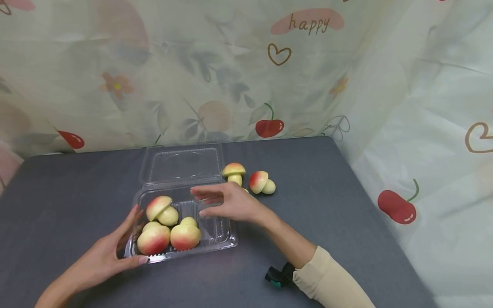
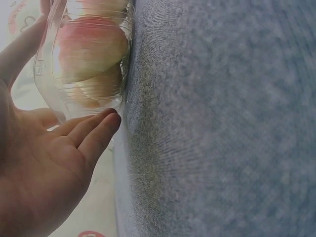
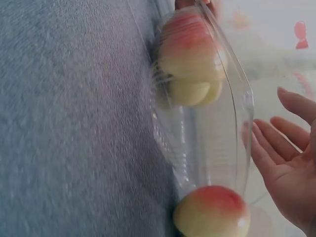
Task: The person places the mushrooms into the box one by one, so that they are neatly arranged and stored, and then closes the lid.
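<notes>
A clear plastic clamshell container (image 1: 227, 244) lies on the table with its lid (image 1: 185, 164) folded back. Three yellow toy mushrooms with red-blushed caps sit in its left half: one at the back (image 1: 158, 209), one at front left (image 1: 154, 240), one at front middle (image 1: 185, 235). My left hand (image 1: 102, 259) holds the container's front left corner, thumb at the front edge and fingers along the left side; its fingertips (image 2: 111, 118) show low on the wall in the left wrist view. Over the right half, my right hand (image 1: 235, 203) hovers with fingers extended, holding nothing.
Right of the lid stand an upright toy mushroom (image 1: 233, 171) and a tipped one (image 1: 262, 183); a bit of another peeks from behind the right hand. A black device (image 1: 279, 276) lies by the right sleeve (image 1: 327, 273). A printed curtain (image 1: 231, 68) borders the grey table (image 1: 308, 192).
</notes>
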### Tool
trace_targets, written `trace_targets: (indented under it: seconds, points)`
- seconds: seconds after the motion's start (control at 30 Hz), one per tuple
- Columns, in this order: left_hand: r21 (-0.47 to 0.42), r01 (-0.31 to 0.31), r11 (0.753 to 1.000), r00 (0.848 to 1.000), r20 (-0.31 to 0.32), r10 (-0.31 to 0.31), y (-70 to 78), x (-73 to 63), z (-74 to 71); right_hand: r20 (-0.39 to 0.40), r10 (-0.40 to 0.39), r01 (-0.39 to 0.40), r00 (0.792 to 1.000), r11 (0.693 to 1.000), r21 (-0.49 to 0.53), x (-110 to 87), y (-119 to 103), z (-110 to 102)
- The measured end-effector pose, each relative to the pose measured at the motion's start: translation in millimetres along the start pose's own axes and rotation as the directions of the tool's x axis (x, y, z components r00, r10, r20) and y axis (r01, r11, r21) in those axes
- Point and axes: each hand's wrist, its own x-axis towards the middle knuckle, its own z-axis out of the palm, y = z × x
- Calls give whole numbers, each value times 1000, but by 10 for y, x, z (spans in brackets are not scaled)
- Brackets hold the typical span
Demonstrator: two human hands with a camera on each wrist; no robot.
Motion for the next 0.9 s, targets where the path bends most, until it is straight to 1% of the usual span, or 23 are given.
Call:
trace_targets:
  seconds: [0.17, 0.33, 0.43, 0.5, 0.63, 0.73, 0.8, 0.9]
  points:
    - [-1, -5, 1000, 1000, -7, 5, -3, -3, 1, -58, -21, 23, 998, 999, 36, -57, 8, -101]
    - [-30, -19, 999, 1000, 1, 19, -5, -10, -3, -115, -34, 41, 993, 997, 59, -120, 18, -201]
    - [-22, -15, 1000, 1000, -2, 15, -3, -11, -4, -140, -40, 47, 989, 998, 42, -162, 20, -261]
    - [-4, -9, 1000, 1000, -8, 9, -3, -12, -7, -149, -49, 51, 988, 999, 12, -190, 24, -300]
    - [3, -3, 1000, 1000, -5, 3, 1, -19, -4, -170, -59, 54, 984, 998, -37, -254, 38, -383]
    - [10, -2, 1000, 1000, -8, 2, 8, -18, -3, -190, -74, 69, 979, 997, -32, -298, 67, -450]
    - [30, 6, 1000, 1000, -10, -6, 12, -14, -7, -199, -81, 76, 977, 997, -34, -326, 85, -496]
    - [38, 14, 999, 1000, -8, -13, 16, -7, -10, -210, -79, 69, 974, 996, -55, -373, 97, -562]
